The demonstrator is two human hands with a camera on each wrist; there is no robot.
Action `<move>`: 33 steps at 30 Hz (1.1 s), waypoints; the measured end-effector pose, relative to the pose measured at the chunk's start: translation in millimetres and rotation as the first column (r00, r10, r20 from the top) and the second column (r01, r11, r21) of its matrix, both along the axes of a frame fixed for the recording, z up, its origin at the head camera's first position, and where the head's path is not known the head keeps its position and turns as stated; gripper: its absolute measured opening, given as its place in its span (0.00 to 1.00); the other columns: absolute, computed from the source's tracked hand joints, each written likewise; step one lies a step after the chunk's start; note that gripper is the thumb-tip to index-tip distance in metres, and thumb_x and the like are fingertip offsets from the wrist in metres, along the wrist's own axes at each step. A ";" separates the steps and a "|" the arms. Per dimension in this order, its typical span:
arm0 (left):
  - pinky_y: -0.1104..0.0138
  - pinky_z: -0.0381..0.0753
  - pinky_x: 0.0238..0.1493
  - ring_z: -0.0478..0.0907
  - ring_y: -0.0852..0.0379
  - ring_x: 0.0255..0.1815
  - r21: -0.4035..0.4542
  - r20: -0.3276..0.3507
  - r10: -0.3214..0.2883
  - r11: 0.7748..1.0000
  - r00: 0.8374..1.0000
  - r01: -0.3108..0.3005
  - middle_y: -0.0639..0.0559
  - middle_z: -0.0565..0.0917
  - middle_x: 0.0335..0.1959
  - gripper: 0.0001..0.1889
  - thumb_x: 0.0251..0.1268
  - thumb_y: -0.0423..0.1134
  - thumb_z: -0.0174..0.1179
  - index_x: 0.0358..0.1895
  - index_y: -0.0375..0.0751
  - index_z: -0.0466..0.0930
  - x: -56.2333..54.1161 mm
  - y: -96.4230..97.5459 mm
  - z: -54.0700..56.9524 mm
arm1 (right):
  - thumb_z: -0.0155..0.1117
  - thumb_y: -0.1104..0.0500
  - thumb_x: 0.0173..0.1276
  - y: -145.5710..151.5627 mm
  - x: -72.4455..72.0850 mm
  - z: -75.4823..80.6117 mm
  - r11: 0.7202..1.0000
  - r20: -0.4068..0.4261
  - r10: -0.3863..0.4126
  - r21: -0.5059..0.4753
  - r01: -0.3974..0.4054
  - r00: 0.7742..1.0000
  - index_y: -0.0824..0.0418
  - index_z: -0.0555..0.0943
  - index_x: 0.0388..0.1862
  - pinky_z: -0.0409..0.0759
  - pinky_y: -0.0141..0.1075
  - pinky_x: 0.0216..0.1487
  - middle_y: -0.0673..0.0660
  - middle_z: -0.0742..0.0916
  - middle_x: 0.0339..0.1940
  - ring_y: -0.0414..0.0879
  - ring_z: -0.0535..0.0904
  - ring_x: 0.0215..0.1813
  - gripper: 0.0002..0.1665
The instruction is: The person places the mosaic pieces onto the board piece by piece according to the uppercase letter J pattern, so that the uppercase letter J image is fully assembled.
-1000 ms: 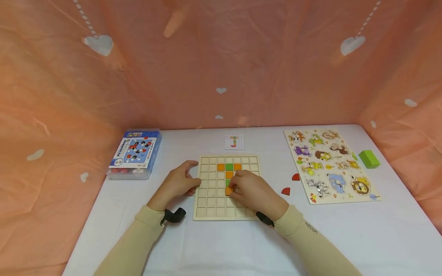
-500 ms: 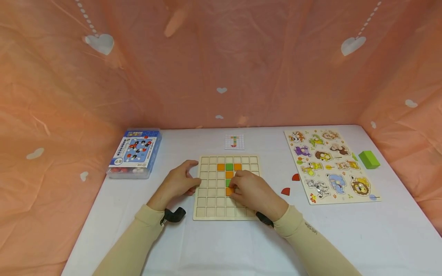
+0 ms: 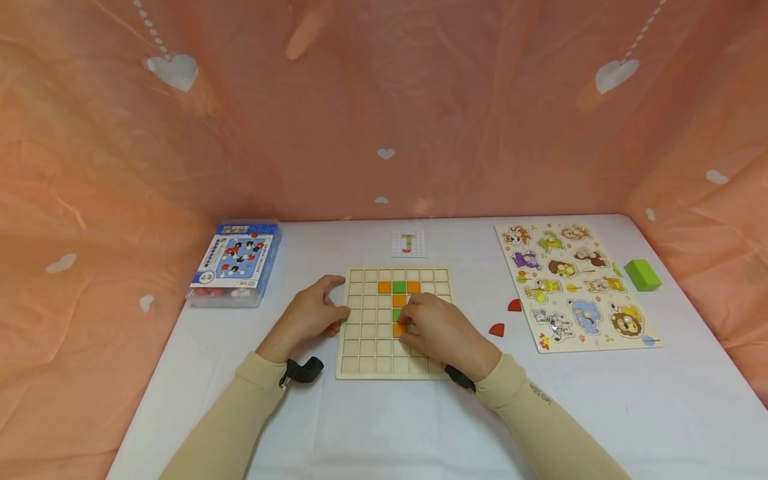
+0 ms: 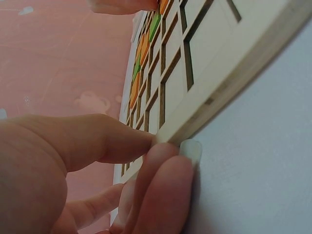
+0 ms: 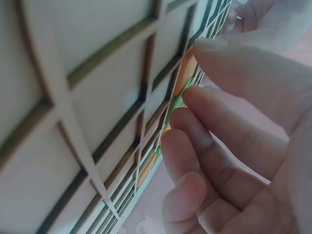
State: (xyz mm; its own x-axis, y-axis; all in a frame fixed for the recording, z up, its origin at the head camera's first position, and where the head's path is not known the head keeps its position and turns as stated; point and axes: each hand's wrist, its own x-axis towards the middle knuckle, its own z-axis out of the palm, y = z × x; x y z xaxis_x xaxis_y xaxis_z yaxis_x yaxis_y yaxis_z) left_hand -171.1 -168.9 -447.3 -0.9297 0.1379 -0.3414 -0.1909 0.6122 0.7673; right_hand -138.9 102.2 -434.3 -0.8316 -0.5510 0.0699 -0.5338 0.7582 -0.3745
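Note:
A pale wooden grid board (image 3: 359, 365) lies flat on the table, with orange and green square tiles set in its cells in a T shape. My left hand (image 3: 307, 315) holds the board's left edge; in the left wrist view its thumb is on the rim and curled fingers are against the side. Over the board, my right hand (image 3: 443, 331) has thumb and index fingertip at the lowest orange tile (image 3: 398, 331), which sits in its cell. Just above that one is a green tile (image 3: 397, 315). The right hand covers part of the board's right side.
Behind the board lies a small printed card (image 3: 409, 244) with a coloured J pattern. Two red quarter-circle pieces (image 3: 497, 330) are to the right, beside an animal puzzle board (image 3: 591, 344) and a green block (image 3: 642, 275). A plastic box (image 3: 234, 263) stands at the left.
The head view has tilted very slightly, shifting the scene up a little. Both hands keep their places on the board and the tiles have not moved.

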 end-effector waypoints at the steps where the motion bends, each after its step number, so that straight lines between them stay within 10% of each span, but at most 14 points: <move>1: 0.66 0.86 0.30 0.84 0.56 0.25 0.002 0.000 -0.002 1.000 1.000 0.002 0.47 0.85 0.30 0.38 0.68 0.38 0.69 0.81 0.46 0.67 -0.2 0.2 0.3 | 0.81 0.57 0.65 0.1 -0.2 0.0 1.000 0.002 -0.003 0.000 0.003 1.000 0.55 0.92 0.39 0.86 0.38 0.45 0.48 0.85 0.37 0.44 0.82 0.44 0.06; 33: 0.66 0.87 0.31 0.85 0.56 0.25 0.003 0.010 -0.002 1.000 1.000 0.002 0.46 0.85 0.31 0.39 0.68 0.38 0.70 0.81 0.45 0.67 -1.1 1.0 0.5 | 0.81 0.55 0.66 5.0 -3.3 4.6 1.000 0.025 -0.017 -0.004 0.017 1.000 0.56 0.92 0.39 0.83 0.36 0.43 0.48 0.84 0.36 0.42 0.79 0.41 0.07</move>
